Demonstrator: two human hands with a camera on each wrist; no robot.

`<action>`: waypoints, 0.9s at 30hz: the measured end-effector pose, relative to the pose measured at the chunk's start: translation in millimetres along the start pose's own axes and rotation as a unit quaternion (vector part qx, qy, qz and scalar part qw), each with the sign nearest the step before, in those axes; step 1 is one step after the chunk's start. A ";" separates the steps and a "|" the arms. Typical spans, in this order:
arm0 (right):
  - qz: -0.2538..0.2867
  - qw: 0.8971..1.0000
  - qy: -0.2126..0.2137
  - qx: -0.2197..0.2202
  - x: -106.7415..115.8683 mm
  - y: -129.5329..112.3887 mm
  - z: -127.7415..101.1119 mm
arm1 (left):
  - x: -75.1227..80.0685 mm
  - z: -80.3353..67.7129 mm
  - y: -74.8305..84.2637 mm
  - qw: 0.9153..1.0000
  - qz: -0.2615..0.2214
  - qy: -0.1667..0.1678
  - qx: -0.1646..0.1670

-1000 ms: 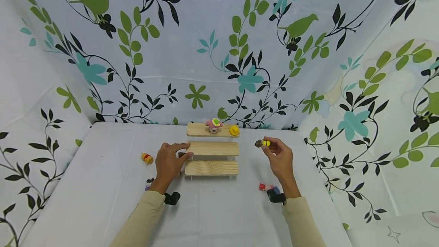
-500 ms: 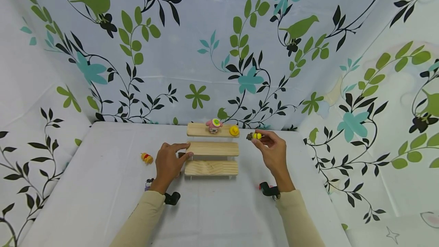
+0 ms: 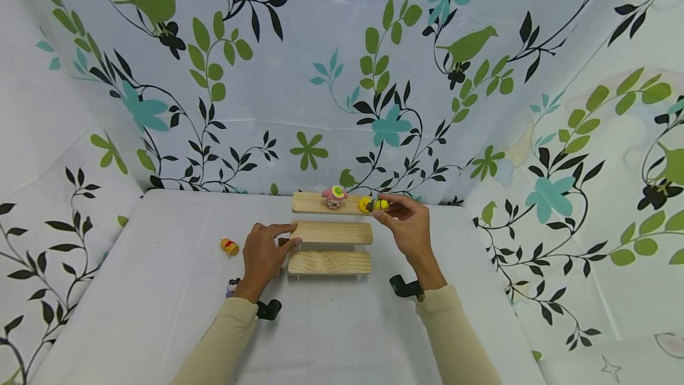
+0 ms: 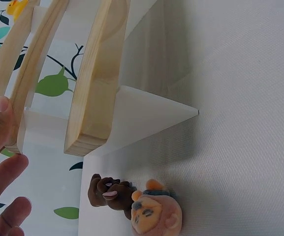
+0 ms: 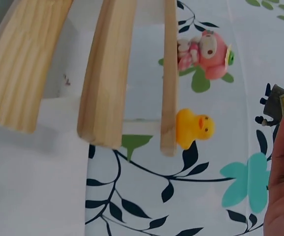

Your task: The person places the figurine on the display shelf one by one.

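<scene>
A three-tier wooden display stand (image 3: 331, 232) stands on the table, its boards stepped up towards the back. My left hand (image 3: 262, 257) holds the left end of the middle board between thumb and fingers. Held in the fingertips of my right hand (image 3: 411, 227) is a small toy figurine (image 3: 380, 204), yellow at one end and grey-brown at the other, lying sideways above the top board's right end. Close by, a yellow rubber duck (image 5: 193, 129) sits on that board. Left of the duck is a pink figurine (image 5: 208, 54) with a green-and-yellow ornament.
A dark brown figurine (image 4: 111, 191) and a pink-and-orange figurine (image 4: 156, 212) are on the table by the stand's left side. Farther left lies a yellow-and-red figurine (image 3: 229, 247). A purple-and-white figurine (image 3: 232, 287) is partly behind my left wrist. Leaf-patterned cloth (image 3: 267, 94) hangs behind.
My right hand has moved left with the figurine, from right of the stand to the top board's right end beside the duck. My left hand stays on the middle board.
</scene>
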State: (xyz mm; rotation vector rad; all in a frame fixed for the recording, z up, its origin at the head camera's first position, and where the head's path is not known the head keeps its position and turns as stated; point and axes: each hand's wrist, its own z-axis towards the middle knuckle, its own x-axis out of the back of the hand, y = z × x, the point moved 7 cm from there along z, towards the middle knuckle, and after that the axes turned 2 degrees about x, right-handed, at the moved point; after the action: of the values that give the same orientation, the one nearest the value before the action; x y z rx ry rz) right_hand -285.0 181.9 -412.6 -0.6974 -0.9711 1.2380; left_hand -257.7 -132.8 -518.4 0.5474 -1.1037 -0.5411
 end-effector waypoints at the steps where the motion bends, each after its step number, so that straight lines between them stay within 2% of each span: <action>1: 0.003 1.000 -0.005 0.004 -2.9 -1.7 1.0 | -0.6 0.1 -0.7 1.000 0.001 -0.002 0.002; 9: 0.018 0.999 -0.031 0.028 -25.7 -13.5 9.8 | -0.3 -0.1 -0.8 1.000 0.004 -0.006 0.012; 14: -0.004 0.998 -0.038 0.043 -40.2 -19.2 15.5 | -1.2 -0.8 -1.9 1.000 0.006 -0.008 0.013; 17: -0.017 0.999 -0.039 0.033 -49.1 -20.6 18.9 | -1.9 -0.8 -3.1 1.000 0.007 -0.010 0.014; 21: -0.047 0.998 -0.042 0.028 -60.1 -21.1 23.4 | -1.7 -0.9 -2.6 1.000 0.007 -0.010 0.016; 27: -0.098 0.993 -0.056 0.044 -76.1 -24.0 29.7 | -2.3 0.4 -2.0 1.000 0.012 -0.013 0.018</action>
State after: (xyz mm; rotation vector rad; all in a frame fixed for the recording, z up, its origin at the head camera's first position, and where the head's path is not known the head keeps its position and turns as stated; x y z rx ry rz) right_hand -303.7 100.7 -395.5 -0.4552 -1.0451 1.1483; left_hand -259.2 -132.9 -521.0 0.5593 -1.1455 -0.5099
